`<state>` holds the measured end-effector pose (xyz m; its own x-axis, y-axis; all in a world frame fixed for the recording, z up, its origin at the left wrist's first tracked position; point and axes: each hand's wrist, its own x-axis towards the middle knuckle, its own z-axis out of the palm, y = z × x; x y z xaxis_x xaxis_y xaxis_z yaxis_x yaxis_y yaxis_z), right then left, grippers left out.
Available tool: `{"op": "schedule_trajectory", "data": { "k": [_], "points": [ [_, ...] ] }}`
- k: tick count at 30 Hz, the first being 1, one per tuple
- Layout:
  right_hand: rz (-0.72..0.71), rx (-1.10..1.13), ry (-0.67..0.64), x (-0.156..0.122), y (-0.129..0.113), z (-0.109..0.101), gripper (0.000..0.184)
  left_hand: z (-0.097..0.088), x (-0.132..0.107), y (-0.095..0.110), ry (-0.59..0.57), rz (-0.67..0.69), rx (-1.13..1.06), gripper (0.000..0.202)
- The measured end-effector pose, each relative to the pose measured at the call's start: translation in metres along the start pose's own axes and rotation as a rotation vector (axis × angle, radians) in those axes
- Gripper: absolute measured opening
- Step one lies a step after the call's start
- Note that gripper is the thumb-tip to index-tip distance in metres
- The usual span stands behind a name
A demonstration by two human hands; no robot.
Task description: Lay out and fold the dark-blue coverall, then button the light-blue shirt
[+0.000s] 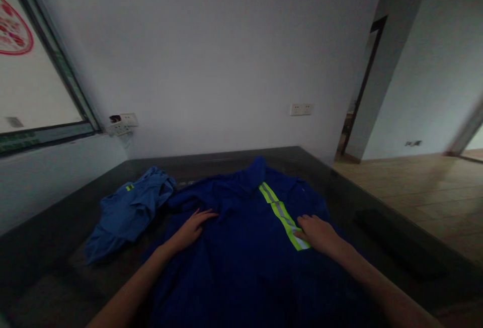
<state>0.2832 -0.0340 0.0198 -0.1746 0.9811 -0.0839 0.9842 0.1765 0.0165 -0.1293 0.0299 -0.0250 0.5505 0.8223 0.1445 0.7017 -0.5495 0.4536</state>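
A dark blue work jacket lies spread over the dark surface in front of me, its collar toward the wall. A yellow-green and silver reflective strip runs down its right part. My left hand rests on the left part of the jacket, fingers stretched out and open. My right hand is at the lower end of the reflective strip, its fingers curled and closed on the cloth. The near part of the jacket falls into shadow.
A crumpled lighter blue garment with small yellow-green marks lies at the left of the dark tabletop. A long black object lies at the right. The white wall bounds the back, with sockets above the tabletop.
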Motion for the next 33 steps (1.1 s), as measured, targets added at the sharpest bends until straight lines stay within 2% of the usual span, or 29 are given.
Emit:
{"op": "schedule_trajectory", "data": {
  "k": [2,4,6,8,12,14,16,18,20,22,25,27,30,33],
  "points": [
    [0.029,0.038,-0.005,-0.003,-0.005,-0.016,0.025,-0.001,-0.007,0.0,-0.001,-0.019,-0.015,0.066],
    [0.049,0.083,0.062,0.003,-0.01,-0.032,0.024,0.0,-0.012,0.0,0.006,-0.028,-0.033,0.062],
    [0.06,0.121,0.159,0.016,-0.017,-0.044,0.024,0.0,-0.016,0.002,0.019,-0.04,-0.042,0.062],
    [0.047,0.145,0.221,0.033,-0.026,-0.047,0.023,0.001,-0.021,0.003,0.026,-0.057,-0.04,0.065],
    [-0.009,0.124,0.246,0.064,-0.039,-0.028,0.026,-0.005,-0.028,0.009,-0.008,-0.094,-0.019,0.071],
    [-0.008,0.121,0.243,0.074,-0.041,-0.014,0.028,-0.01,-0.028,0.019,0.022,-0.111,0.011,0.071],
    [-0.013,0.135,0.243,0.08,-0.039,-0.001,0.028,-0.017,-0.023,0.036,0.145,-0.12,0.058,0.065],
    [-0.025,0.156,0.255,0.084,-0.035,0.008,0.025,-0.022,-0.011,0.063,0.292,-0.101,0.077,0.054],
    [-0.034,0.188,0.276,0.086,-0.031,0.014,0.022,-0.021,0.007,0.095,0.337,-0.036,0.014,0.046],
    [-0.035,0.231,0.299,0.089,-0.028,0.018,0.019,-0.009,0.032,0.126,0.257,0.039,-0.096,0.043],
    [-0.058,0.317,0.312,0.094,-0.025,0.023,0.017,0.025,0.074,0.155,0.149,0.112,-0.153,0.035],
    [-0.065,0.39,0.305,0.097,-0.024,0.027,0.018,0.052,0.099,0.161,0.132,0.021,-0.136,0.03],
    [-0.042,0.474,0.308,0.1,-0.023,0.031,0.025,0.082,0.121,0.159,0.188,-0.155,-0.13,0.025],
    [-0.019,0.52,0.317,0.101,-0.023,0.033,0.028,0.097,0.124,0.152,0.281,-0.154,-0.103,0.024]
  ]
}}
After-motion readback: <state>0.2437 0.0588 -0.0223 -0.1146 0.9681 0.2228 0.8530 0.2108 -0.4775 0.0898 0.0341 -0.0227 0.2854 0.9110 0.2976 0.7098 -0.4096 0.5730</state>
